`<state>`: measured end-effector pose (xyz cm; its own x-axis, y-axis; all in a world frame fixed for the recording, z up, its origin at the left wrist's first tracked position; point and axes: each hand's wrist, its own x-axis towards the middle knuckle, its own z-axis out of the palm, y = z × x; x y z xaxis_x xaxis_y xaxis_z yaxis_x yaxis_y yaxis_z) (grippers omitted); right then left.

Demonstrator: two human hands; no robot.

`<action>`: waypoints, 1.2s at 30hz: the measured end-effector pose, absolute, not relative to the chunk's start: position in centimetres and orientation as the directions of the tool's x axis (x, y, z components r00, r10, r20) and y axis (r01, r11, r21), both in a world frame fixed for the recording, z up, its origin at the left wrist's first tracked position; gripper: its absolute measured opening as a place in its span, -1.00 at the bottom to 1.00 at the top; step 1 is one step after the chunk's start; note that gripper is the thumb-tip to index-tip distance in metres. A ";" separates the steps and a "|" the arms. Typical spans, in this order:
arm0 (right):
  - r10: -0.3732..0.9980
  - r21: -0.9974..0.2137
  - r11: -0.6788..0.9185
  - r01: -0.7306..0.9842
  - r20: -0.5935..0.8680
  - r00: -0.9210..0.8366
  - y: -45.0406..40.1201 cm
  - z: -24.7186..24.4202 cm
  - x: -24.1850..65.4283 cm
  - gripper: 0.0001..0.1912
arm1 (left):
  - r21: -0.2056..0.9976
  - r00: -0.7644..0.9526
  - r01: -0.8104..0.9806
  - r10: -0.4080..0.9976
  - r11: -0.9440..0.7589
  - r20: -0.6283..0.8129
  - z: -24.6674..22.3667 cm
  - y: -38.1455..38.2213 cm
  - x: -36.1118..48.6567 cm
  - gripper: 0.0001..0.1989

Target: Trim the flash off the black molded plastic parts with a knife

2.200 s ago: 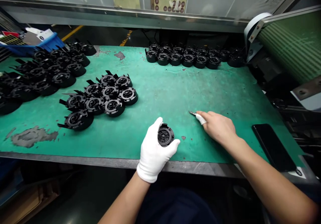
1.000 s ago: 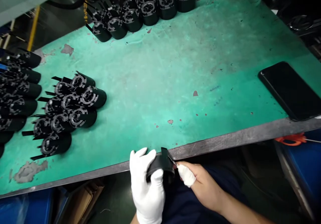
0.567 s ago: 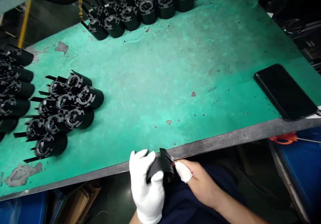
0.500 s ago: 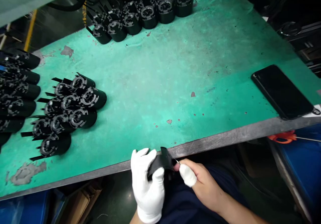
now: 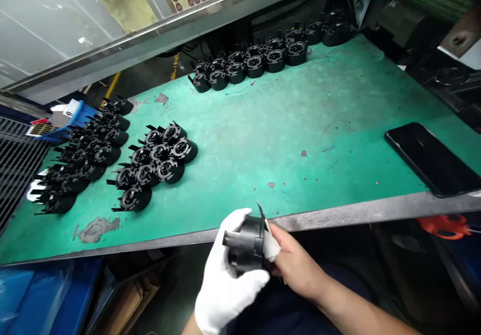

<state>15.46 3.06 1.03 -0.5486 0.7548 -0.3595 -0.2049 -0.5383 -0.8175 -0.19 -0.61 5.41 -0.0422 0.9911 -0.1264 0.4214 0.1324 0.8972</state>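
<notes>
My left hand (image 5: 225, 280), in a white glove, is wrapped round a black cylindrical plastic housing (image 5: 246, 242). The housing lies tilted in front of the table edge, with a ridge along its side. Bare but for a white cover on the thumb, my right hand (image 5: 291, 257) is closed at the housing's right end. From its fingers rises a slim craft knife (image 5: 261, 211), its pointed blade upward beside the housing's rim. Most of the knife's handle is hidden by the fingers.
Similar black housings stand on the green table (image 5: 240, 164) in groups: one cluster (image 5: 165, 170) at the left, others along the back and far left. A black phone (image 5: 432, 159) lies at the right. Orange-handled scissors (image 5: 445, 226) are below the edge, and a blue bin (image 5: 80, 117) is far left.
The view has tilted up, showing more shelf and back area. The housing has been turned in my left hand, and the blade in my right hand now points upward beside its rim.
</notes>
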 end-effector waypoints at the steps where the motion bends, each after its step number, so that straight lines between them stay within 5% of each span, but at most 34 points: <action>1: 0.748 -0.791 -0.576 -0.206 -0.408 -0.523 2.4 0.8 15.8 -0.60 | 0.850 -0.095 0.519 0.994 0.094 -0.051 5.3 -0.5 -0.1 -0.25; 4: 0.726 -0.739 -0.639 -0.214 -0.486 -0.486 0.5 -0.6 17.7 -0.54 | 0.560 -0.160 0.828 0.973 0.041 0.165 4.4 -0.4 0.6 -0.31; 8: 0.667 -0.754 -0.656 -0.043 -0.552 -0.501 -0.3 -2.3 19.6 -0.61 | 0.300 -0.071 0.954 0.973 0.002 0.220 2.4 -0.4 1.7 -0.41; 17: 0.720 -0.857 -0.514 0.016 -0.442 -0.534 1.5 -2.3 18.3 -0.70 | 0.381 -0.129 0.924 0.964 0.033 0.231 1.2 -0.5 3.1 -0.46; 36: 0.711 -0.847 -0.527 0.067 -0.483 -0.511 1.4 -3.1 17.9 -0.71 | 0.352 -0.104 0.936 0.939 -0.020 0.329 -0.1 -1.2 2.7 -0.45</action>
<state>17.91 1.37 -3.08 -0.5106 0.7113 -0.4830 0.0670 -0.5272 -0.8471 2.67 -1.19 -0.14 -0.1037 0.9387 0.3289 0.9356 -0.0202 0.3525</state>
